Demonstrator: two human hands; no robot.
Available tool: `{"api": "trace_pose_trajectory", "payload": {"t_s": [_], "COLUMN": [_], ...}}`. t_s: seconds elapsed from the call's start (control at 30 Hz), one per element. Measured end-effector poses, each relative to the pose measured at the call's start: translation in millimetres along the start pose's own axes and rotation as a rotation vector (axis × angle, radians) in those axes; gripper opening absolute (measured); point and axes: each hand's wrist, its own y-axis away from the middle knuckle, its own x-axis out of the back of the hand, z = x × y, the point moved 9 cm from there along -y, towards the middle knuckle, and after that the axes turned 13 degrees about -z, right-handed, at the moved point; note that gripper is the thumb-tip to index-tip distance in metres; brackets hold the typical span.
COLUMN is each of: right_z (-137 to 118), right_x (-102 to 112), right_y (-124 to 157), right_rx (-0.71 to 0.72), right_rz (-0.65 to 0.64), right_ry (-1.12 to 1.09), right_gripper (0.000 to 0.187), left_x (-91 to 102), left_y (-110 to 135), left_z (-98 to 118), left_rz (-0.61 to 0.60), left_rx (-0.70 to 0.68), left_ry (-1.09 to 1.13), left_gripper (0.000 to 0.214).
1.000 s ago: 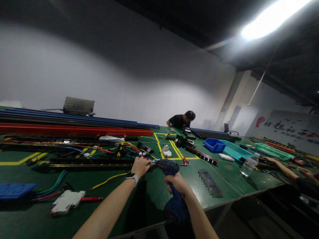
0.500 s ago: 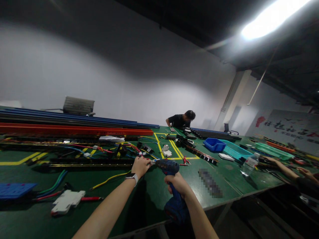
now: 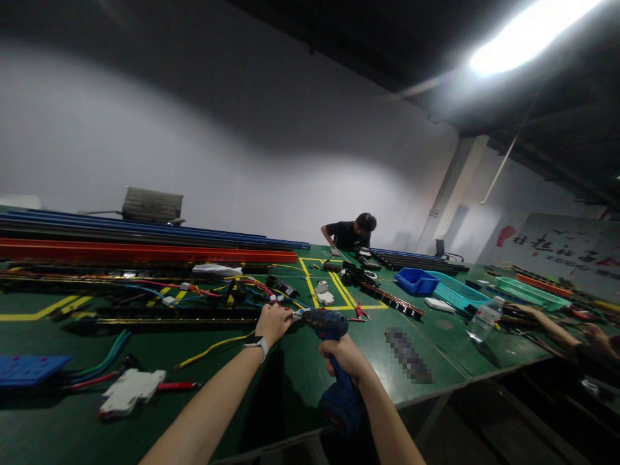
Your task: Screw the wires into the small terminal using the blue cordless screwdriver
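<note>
My right hand (image 3: 345,357) is wrapped round the grip of a blue cordless drill (image 3: 334,361), whose nose points left toward my left hand. My left hand (image 3: 274,321), with a white watch on its wrist, is closed on a small part at the drill's tip; what that part is I cannot make out. Both hands hover over the green table (image 3: 300,374), just in front of a long black rail (image 3: 169,318) with bundled coloured wires (image 3: 203,290) behind it.
A white breaker with red wire (image 3: 128,391) and a blue block (image 3: 29,369) lie at the left. Long red and blue channels (image 3: 145,248) line the back. Blue and teal bins (image 3: 436,287) and a water bottle (image 3: 484,320) stand right. Another person's arms (image 3: 566,332) rest at the right edge; a person works at the far end (image 3: 351,234).
My hands and the drill have stayed put. The person at the far end has shifted slightly left, and the arms at the right edge have moved a little.
</note>
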Motion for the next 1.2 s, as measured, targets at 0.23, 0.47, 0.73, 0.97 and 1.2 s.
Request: {"api": "trace_pose_trajectory", "payload": {"t_s": [0.23, 0.47, 0.73, 0.97, 1.2], "right_z": [-1.1, 3.4, 0.7, -1.4, -3.3], "right_x": [-0.9, 1.1, -0.4, -0.7, -1.1], "right_y": [0.9, 0.5, -0.6, 1.5, 3.2], "right_rx": [-0.017, -0.043, -0.016, -0.015, -0.032], "right_rz": [0.011, 0.024, -0.002, 0.006, 0.017], "right_ry": [-0.007, -0.006, 0.0, 0.001, 0.017], "right_gripper": [0.018, 0.015, 0.015, 0.013, 0.011], "left_x": [2.3, 1.7, 2.5, 4.0, 2.4], "left_y": [0.6, 0.7, 0.4, 1.0, 0.5], "left_z": [1.7, 1.5, 1.3, 2.0, 0.5], "left_rz": [0.018, 0.018, 0.012, 0.012, -0.003], "left_rx": [-0.012, -0.018, -0.014, -0.012, 0.002], "left_ry": [-0.004, -0.021, -0.008, -0.002, 0.032], "left_gripper": [0.036, 0.037, 0.037, 0.036, 0.036]}}
